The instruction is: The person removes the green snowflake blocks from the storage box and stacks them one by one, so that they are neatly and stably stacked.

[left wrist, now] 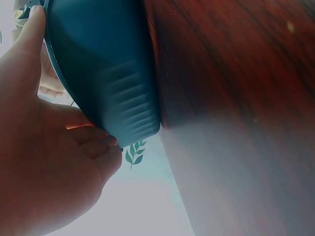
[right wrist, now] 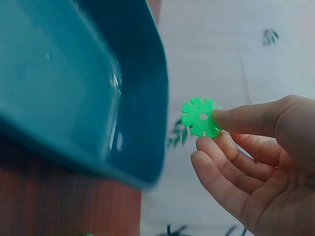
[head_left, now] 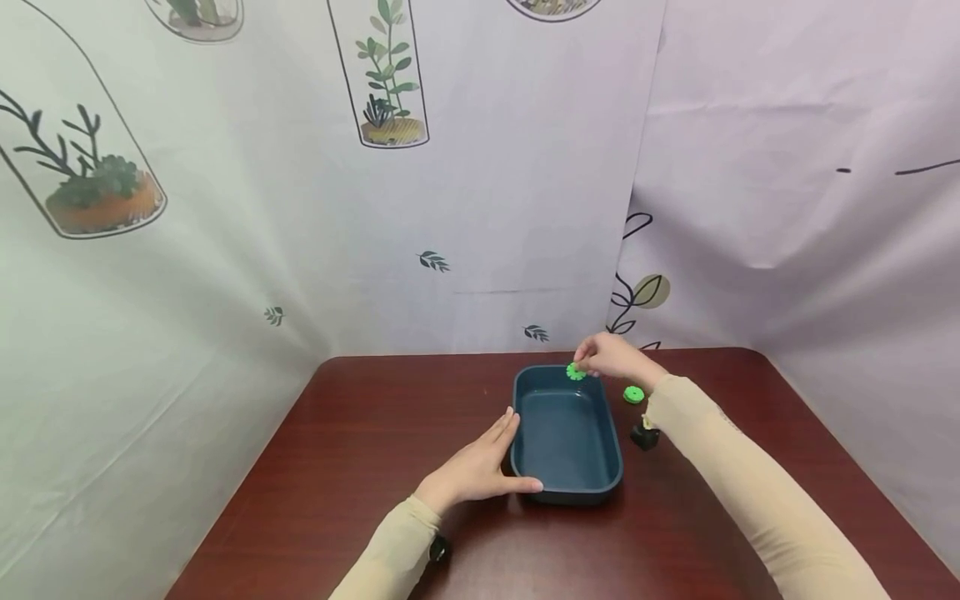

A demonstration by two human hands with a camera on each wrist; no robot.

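My right hand [head_left: 611,357] pinches a green notched plastic disc [right wrist: 201,117] between thumb and fingertips. The disc has a small hole in its middle and, in the head view, shows just over the far rim of a dark blue rectangular tub [head_left: 567,442]. My left hand [head_left: 480,468] rests on the tub's near left corner, thumb laid along the near rim and fingers fairly straight against the left side. In the left wrist view its fingertips lie at the ribbed outer wall [left wrist: 129,91]. No discs show on the visible floor of the tub.
Further green discs [head_left: 633,394] lie on the dark red wooden table [head_left: 405,417], right of the tub. Black wrist devices [head_left: 645,435] show under both sleeves. A pale cloth [head_left: 480,208] with printed plants hangs behind the table's far edge.
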